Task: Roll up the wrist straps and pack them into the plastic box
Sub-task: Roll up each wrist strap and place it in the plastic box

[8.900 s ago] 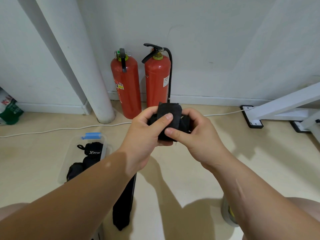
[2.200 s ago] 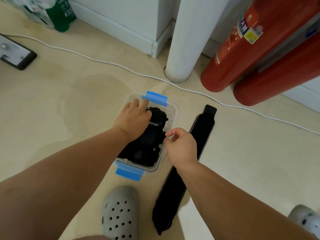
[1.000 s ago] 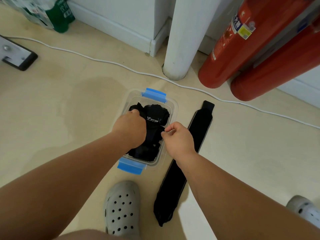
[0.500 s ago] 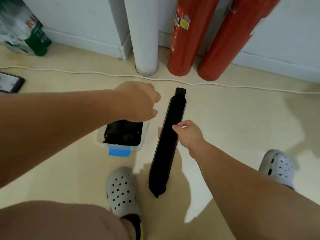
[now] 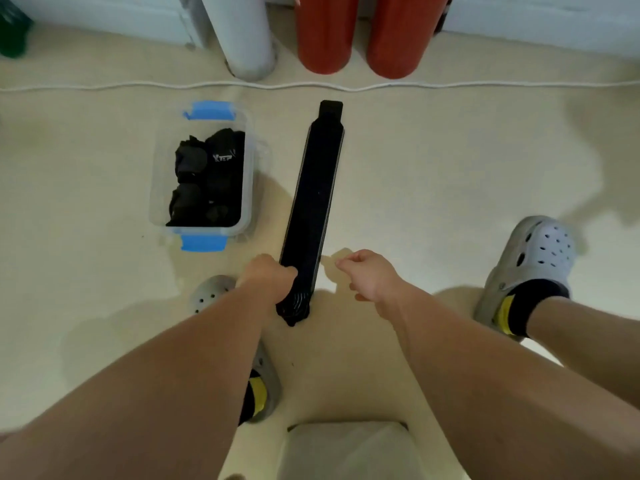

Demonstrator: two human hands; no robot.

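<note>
**Floor station: one wrist strap flat, left hand on its near end**

At the bottom centre of the frame a pale object (image 5: 346, 452) is showing; what it is cannot be told. Both bare forearms are reaching up the frame from the lower corners. A grey perforated left shoe (image 5: 209, 294) is showing partly behind the left forearm, and the matching right shoe (image 5: 540, 258) is standing at the right edge, both on the beige floor (image 5: 450, 185).

The left hand (image 5: 268, 278) is curling its fingers over the left edge of the wrist strap (image 5: 313, 202) close to the strap's near end and is grasping it there. The right hand (image 5: 367, 275) is hanging just right of the strap, apart from it, with fingers clenched and holding nothing.

The wrist strap is lying unrolled and flat on the floor, running from the centre of the frame up towards the top, its narrow tab at the far end.

Left of the strap and apart from it, the plastic box (image 5: 247, 188) is sitting open, a blue latch (image 5: 202, 242) at its near end and another at the far end. Rolled straps (image 5: 207, 181), black, are filling it; one is bearing white lettering.

Beyond, a white cable (image 5: 450, 85) is crossing the frame side to side. Behind it a white pipe (image 5: 246, 36) and two red cylinders (image 5: 327, 32) are standing along the top edge. A green object (image 5: 12, 36) is sitting blurred in the upper left corner.
</note>
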